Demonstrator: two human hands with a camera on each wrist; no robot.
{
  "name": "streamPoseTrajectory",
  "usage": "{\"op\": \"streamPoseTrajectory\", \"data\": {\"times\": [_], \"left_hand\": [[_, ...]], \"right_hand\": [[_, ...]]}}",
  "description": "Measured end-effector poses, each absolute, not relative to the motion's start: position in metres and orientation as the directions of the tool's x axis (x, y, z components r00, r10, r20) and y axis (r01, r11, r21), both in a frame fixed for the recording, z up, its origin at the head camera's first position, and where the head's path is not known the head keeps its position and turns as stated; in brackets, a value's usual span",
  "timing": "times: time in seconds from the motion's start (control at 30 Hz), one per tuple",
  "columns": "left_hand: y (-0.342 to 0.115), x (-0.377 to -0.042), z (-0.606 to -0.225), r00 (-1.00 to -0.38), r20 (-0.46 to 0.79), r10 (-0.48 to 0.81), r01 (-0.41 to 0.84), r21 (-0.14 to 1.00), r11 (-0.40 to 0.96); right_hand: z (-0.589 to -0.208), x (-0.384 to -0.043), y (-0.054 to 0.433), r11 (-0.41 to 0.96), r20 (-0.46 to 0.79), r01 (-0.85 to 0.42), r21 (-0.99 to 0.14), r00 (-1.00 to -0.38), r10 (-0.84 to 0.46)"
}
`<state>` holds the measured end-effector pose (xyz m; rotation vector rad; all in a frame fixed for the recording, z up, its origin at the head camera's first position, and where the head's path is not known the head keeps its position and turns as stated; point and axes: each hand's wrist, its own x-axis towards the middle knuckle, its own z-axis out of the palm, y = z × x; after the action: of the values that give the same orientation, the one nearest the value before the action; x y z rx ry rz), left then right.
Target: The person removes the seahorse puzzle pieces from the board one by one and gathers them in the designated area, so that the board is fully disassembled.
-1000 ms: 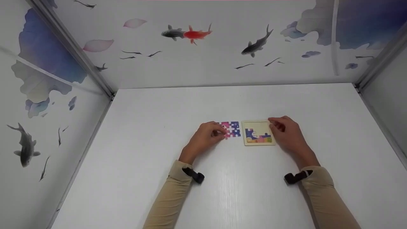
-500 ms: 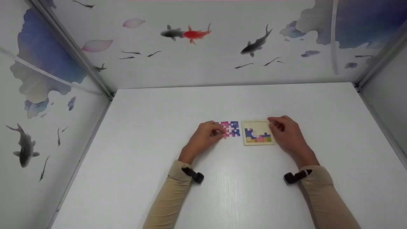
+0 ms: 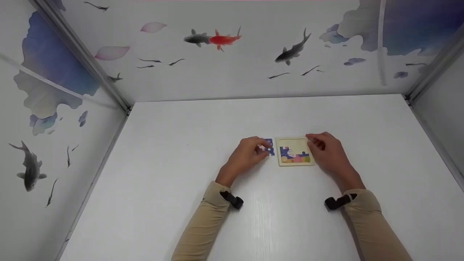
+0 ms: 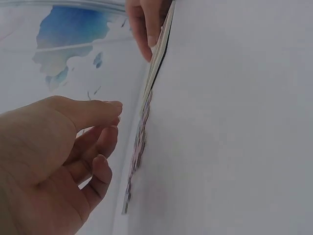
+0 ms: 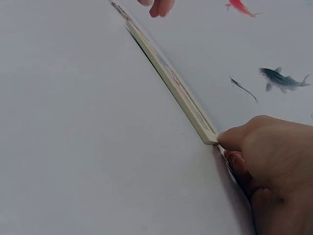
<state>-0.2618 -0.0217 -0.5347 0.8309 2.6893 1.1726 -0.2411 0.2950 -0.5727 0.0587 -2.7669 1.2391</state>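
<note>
My left hand [image 3: 248, 155] hovers above jigsaw pieces [image 3: 271, 152], covering most of them in the head view. In the left wrist view its fingers are loosely bent, with nothing visible between them, and stand apart from the flat row of pieces [image 4: 137, 152]. Beside the pieces lies a square wooden puzzle tray [image 3: 295, 164]. Colourful pieces fill its lower part and left side; bare wood shows at the upper right. My right hand [image 3: 329, 154] holds the tray's right edge near the upper corner. In the right wrist view the thumb presses the tray's corner [image 5: 210, 138].
The white table [image 3: 181, 145] extends around the tray and pieces. A back wall [image 3: 246, 72] with painted fish and a left side wall [image 3: 72, 137] enclose it. Each wrist wears a black strap camera, the left one [image 3: 233, 200] close above the tabletop.
My left hand has moved right across the loose pieces, towards the tray, and now hides the pink ones. The right hand and the tray have stayed in place.
</note>
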Motion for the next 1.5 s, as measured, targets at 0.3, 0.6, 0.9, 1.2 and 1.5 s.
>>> {"op": "streamPoseTrajectory", "data": {"times": [0.3,0.6,0.9,1.2,1.5], "left_hand": [[0.021,-0.259,-0.541,-0.835,0.106,0.54,0.474,0.636,0.609],[0.041,-0.254,-0.538,-0.89,0.071,0.45,0.417,0.526,0.742],[0.043,-0.25,-0.537,-0.901,0.053,0.432,0.393,0.525,0.755],[0.043,-0.251,-0.537,-0.898,0.065,0.434,0.397,0.544,0.74],[0.045,-0.251,-0.538,-0.898,0.089,0.431,0.409,0.531,0.742]], "right_hand": [[-0.574,-0.241,0.298,0.66,0.101,-0.075,-0.748,-0.995,0.0],[-0.573,-0.242,0.296,0.649,0.058,-0.024,-0.76,-0.998,0.031],[-0.573,-0.242,0.296,0.662,0.069,-0.043,-0.749,-0.998,0.013],[-0.575,-0.242,0.297,0.666,0.107,-0.078,-0.742,-0.994,0.003],[-0.576,-0.244,0.297,0.663,0.164,-0.134,-0.736,-0.986,-0.017]]}}
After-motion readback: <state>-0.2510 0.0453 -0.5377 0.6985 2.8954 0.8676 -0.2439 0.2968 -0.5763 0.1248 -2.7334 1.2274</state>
